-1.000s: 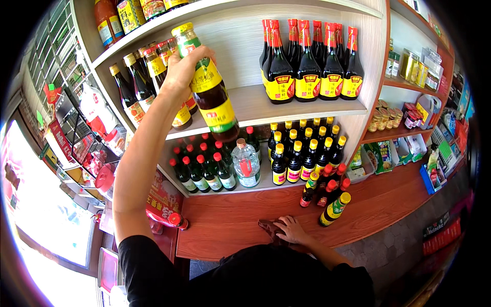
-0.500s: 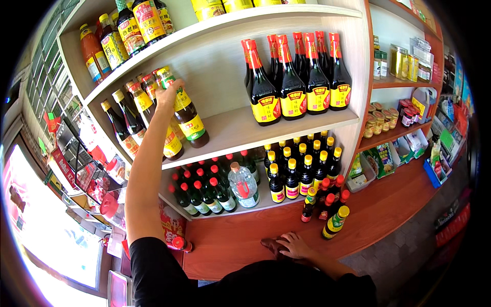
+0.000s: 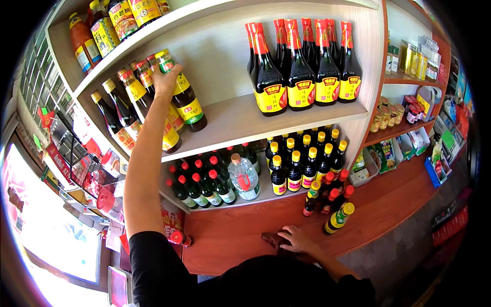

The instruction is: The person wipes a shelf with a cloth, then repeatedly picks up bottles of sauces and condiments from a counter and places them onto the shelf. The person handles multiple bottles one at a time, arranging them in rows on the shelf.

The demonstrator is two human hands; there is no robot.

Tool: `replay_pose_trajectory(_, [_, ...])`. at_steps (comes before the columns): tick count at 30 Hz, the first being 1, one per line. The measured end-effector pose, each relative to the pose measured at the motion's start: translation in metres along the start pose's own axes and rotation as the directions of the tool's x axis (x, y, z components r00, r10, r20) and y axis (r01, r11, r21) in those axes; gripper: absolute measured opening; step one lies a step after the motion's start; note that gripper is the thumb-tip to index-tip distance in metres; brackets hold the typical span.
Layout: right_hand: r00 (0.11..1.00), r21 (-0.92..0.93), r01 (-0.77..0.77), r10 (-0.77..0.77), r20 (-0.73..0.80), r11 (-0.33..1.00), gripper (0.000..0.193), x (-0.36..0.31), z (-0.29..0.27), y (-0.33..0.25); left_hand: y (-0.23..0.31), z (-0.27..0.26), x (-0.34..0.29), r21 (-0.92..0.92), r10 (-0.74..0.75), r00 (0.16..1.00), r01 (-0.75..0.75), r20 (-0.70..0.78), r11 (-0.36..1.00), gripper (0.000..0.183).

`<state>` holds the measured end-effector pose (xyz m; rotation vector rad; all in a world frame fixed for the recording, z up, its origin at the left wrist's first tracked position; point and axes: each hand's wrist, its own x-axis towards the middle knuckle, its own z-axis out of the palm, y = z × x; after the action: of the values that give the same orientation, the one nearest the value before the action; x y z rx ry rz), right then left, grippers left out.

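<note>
My left hand reaches up to the middle shelf and is closed round the upper part of a sauce bottle. This bottle has dark contents, a yellow and green label and a yellow cap. It stands at the front right of a group of sauce bottles, some partly hidden by my arm. Down on the red-brown counter, my right hand lies with fingers stretched over a dark brown cloth. Beyond that hand stands a yellow-capped bottle.
Several red-necked dark bottles fill the middle shelf's right side. Below are green bottles with red caps, a clear plastic jug and yellow-capped bottles. Small red-capped bottles crowd the counter. Side shelving holds jars.
The view has shifted slightly, so the shelves sit a little differently. My left hand stays on the same bottle; my right hand stays on the cloth.
</note>
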<state>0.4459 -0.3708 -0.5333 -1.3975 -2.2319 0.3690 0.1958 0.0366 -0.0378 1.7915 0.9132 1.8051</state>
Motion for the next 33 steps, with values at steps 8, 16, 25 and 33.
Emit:
replay_pose_trajectory(8, [0.817,-0.182,0.022,-0.122,-0.563,0.983,0.029,0.003,-0.134,-0.071,0.033,0.016,-0.036,0.623,0.435,0.899,-0.365,0.043,0.692,0.094])
replay_pose_trajectory(16, [0.332,-0.030,-0.577,0.201,-0.922,0.816,0.059,-0.040,-0.184,-0.045,0.006,0.007,-0.105,0.803,0.476,0.744,-0.583,0.469,0.120,0.061])
replay_pose_trajectory(25, [0.304,0.585,-0.256,0.638,-0.707,0.770,0.051,-0.036,-0.140,0.018,-0.013,-0.006,-0.132,0.699,0.422,0.713,-0.680,0.560,0.222,0.046])
replay_pose_trajectory(33, [0.279,0.623,-0.223,0.661,-0.696,0.750,0.016,-0.028,-0.128,-0.002,0.021,-0.016,-0.229,0.564,0.554,0.681,-0.722,0.479,0.401,0.041])
